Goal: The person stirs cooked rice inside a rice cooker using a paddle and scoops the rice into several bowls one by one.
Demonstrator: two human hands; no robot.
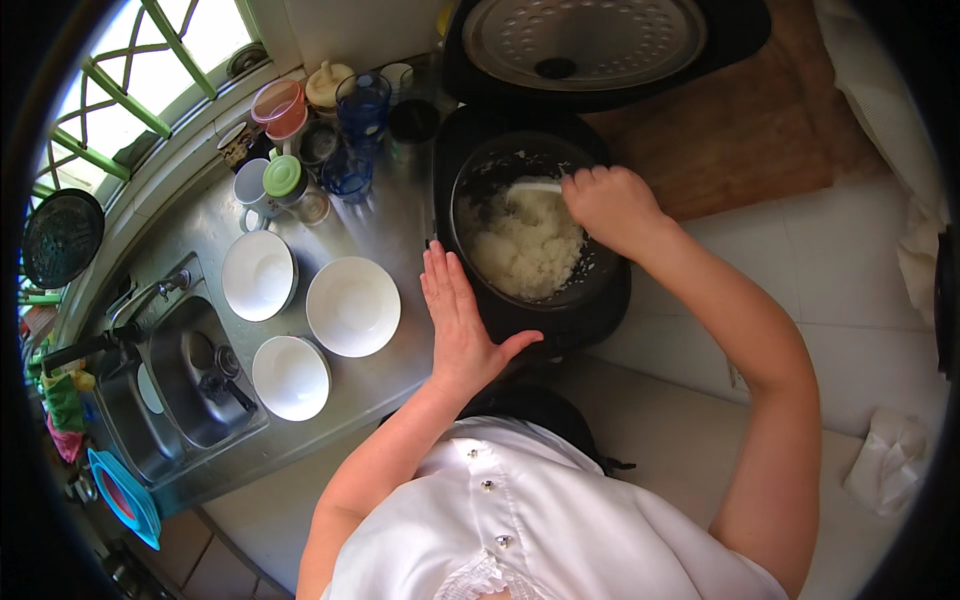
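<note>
A black rice cooker [609, 315] stands before me with its lid [585, 34] raised. Cooked white rice [529, 255] lies in its dark inner pot [480, 161], with loose grains on the wall. My right hand [611, 206] is closed around a white rice paddle [536, 187], whose far end is in the rice. Spread flat against the cooker's left side is my left hand [465, 322], fingers straight and thumb out over the front rim, holding nothing. Left of it, three white bowls [354, 307] [259, 276] [291, 377] sit on the steel counter.
A double steel sink [202, 375] with a faucet [154, 289] is at the left. Behind the bowls stand a mug [255, 187], a green-lidded jar [289, 180], blue glasses [363, 105] and a pink container [279, 109]. A wooden board [720, 120] lies right of the cooker.
</note>
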